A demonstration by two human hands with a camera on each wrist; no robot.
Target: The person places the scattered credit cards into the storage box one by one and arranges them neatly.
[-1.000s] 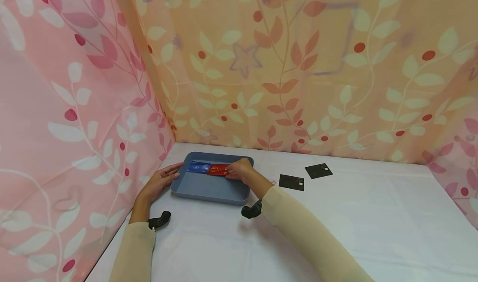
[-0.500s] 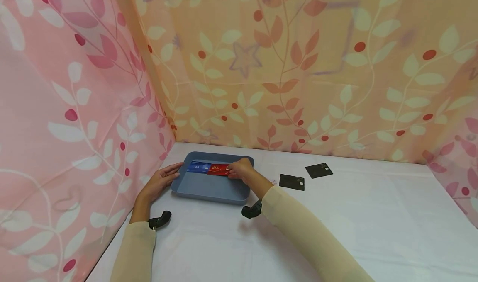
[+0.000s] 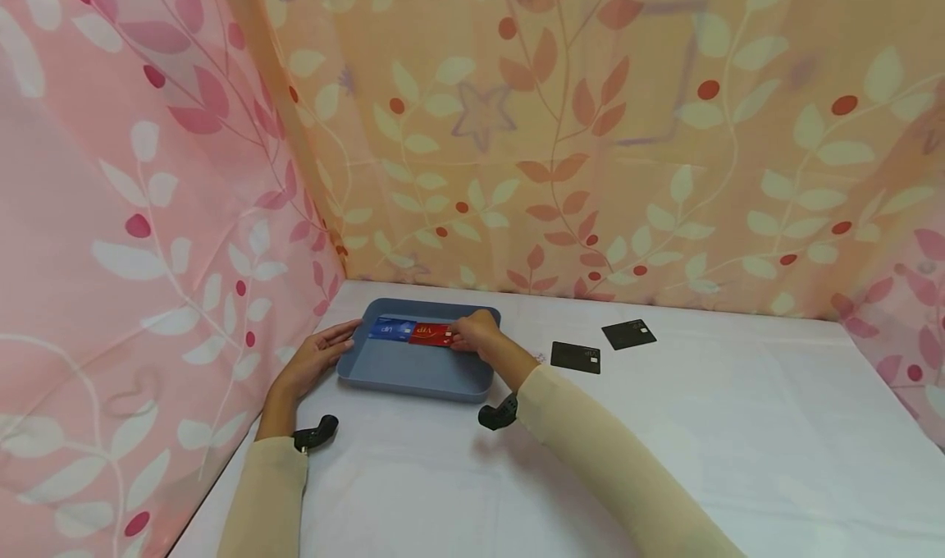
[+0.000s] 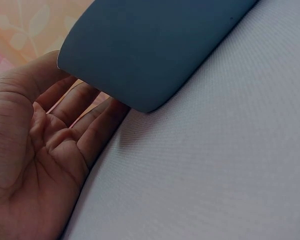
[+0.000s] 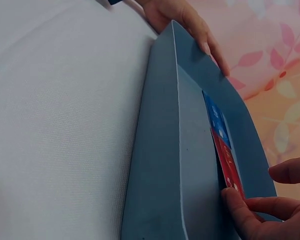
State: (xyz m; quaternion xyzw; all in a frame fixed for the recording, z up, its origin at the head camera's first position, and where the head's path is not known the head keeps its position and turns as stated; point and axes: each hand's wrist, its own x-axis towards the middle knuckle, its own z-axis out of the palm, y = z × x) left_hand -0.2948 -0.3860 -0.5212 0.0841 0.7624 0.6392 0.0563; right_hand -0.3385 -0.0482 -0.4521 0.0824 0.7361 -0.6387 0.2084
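A shallow blue-grey tray (image 3: 413, 373) sits on the white cloth at the left of the head view. Inside, along its far side, a blue card (image 3: 389, 330) and a red VIP card (image 3: 428, 334) lie end to end. My right hand (image 3: 478, 336) reaches in over the tray's right part and pinches the red card's right end. In the right wrist view its thumb (image 5: 234, 199) is against that end. My left hand (image 3: 313, 363) grips the tray's left wall, thumb at the rim and fingers outside. Its fingertips are partly hidden behind the tray in the left wrist view.
Two black cards, a nearer one (image 3: 576, 358) and a farther one (image 3: 629, 334), lie apart on the white cloth (image 3: 664, 451) right of the tray. A pink floral curtain (image 3: 162, 238) stands close by my left arm, and an orange floral one (image 3: 546, 172) hangs behind the table.
Both hands and the tray keep their places. The red card's lettering shows more plainly than a second ago, and the head view has shifted very slightly.
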